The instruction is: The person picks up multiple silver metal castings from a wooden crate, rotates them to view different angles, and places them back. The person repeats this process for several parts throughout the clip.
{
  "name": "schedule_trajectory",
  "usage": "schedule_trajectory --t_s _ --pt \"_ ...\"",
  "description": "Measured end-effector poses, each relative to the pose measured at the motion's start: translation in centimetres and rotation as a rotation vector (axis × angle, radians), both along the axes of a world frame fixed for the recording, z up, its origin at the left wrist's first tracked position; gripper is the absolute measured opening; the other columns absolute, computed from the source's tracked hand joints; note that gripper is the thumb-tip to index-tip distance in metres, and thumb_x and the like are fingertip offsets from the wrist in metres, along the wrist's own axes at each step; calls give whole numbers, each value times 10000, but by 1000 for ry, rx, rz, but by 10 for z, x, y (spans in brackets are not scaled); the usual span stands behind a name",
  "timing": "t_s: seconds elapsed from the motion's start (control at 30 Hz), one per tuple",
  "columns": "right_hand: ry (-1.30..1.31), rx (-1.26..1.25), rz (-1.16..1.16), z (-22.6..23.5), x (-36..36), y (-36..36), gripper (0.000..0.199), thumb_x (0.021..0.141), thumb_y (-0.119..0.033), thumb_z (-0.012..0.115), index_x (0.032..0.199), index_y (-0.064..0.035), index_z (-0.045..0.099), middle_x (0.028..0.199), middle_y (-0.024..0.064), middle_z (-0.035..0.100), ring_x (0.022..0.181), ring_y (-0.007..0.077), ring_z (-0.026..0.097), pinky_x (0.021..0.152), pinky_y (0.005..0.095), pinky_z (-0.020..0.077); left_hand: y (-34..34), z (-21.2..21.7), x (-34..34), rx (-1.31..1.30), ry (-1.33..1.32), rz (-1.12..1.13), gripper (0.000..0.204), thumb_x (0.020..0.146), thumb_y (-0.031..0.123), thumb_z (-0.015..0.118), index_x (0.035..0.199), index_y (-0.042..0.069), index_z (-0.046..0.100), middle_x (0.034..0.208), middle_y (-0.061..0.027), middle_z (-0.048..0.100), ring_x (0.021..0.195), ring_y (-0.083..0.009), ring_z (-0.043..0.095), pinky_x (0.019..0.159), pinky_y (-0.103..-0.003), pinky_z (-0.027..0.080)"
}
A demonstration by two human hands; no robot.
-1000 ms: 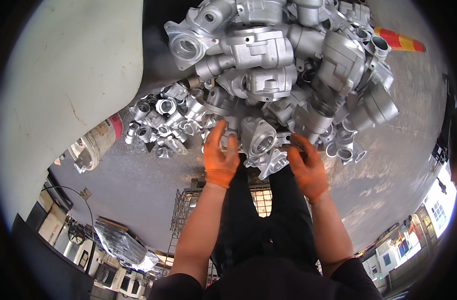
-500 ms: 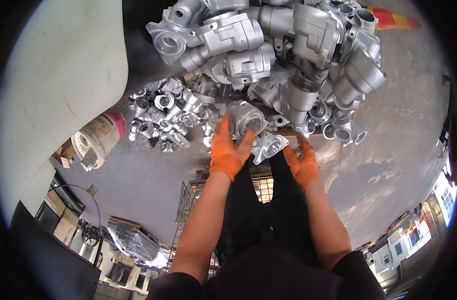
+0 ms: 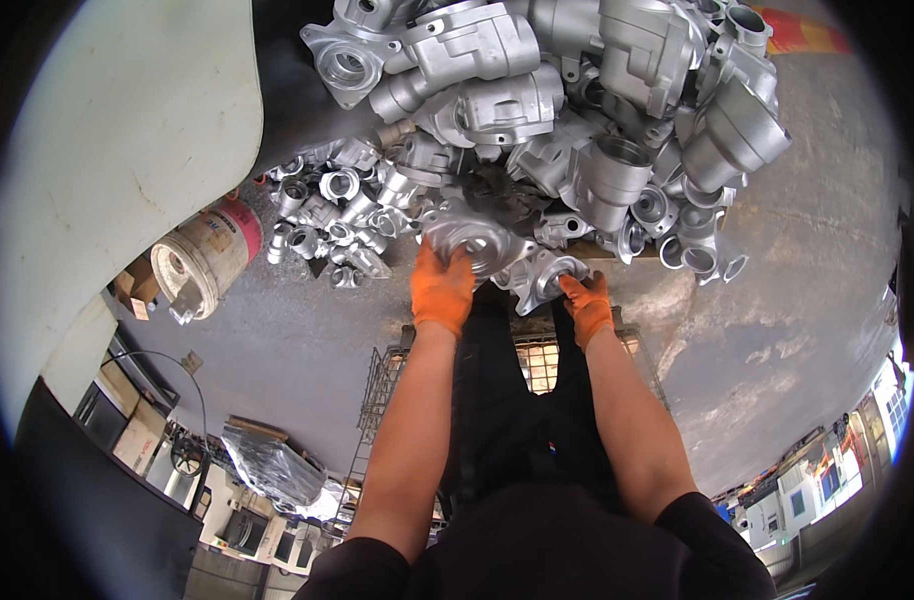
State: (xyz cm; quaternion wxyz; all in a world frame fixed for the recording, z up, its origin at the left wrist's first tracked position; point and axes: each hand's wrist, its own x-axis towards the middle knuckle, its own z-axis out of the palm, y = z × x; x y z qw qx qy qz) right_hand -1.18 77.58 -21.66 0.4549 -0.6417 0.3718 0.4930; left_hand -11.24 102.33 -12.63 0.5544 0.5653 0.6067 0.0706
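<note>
My left hand (image 3: 442,290), in an orange glove, grips the near side of a large silver metal casting (image 3: 485,243) with a round stepped opening. The casting is slightly blurred. My right hand (image 3: 586,308), gloved the same way, closes its fingers on the rim of a smaller flanged casting (image 3: 537,287) with a round bore, just right of the first. The undersides of both castings are hidden. Beyond my hands rises a pile of similar silver castings (image 3: 502,105), and smaller ones (image 3: 339,183) lie heaped to the left.
A white bucket (image 3: 192,262) with a pink band stands at the left, beside a pale curved panel (image 3: 137,120). A wire mesh basket (image 3: 382,385) is near my legs. Plastic-wrapped goods (image 3: 272,465) sit at lower left. A red and yellow object (image 3: 807,35) lies far right.
My right hand has moved left and taken hold of the smaller casting. My left hand has shifted left with the large casting, which has turned. The view has tilted slightly.
</note>
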Motion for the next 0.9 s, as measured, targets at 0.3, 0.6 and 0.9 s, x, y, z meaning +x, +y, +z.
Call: schedule_trajectory --t_s 0.3,0.6,0.9 --pt "90 -91 -44 -9 -5 14 150 911 -176 767 1013 -131 667 946 1 657 765 122 594 583 241 485 10 4 -97 -157 33 469 386 966 296 663 1167 -29 610 955 -64 656 798 -186 613 668 -339 495" --pt "-151 152 762 27 -32 -25 275 827 12 694 1089 -59 648 1090 168 651 983 356 651 808 430 546 71 -70 -158 -257 395 695 640 862 393 752 1315 -21 571 1059 -123 676 821 -243 629 688 -366 517" --pt "201 186 267 76 -107 213 290 904 -264 742 1054 -25 671 995 59 671 847 143 653 727 299 568 180 -211 -242 -16 869 -507 642 912 442 651 1391 23 568 1332 -270 642 1252 -431 606 1020 -459 495"
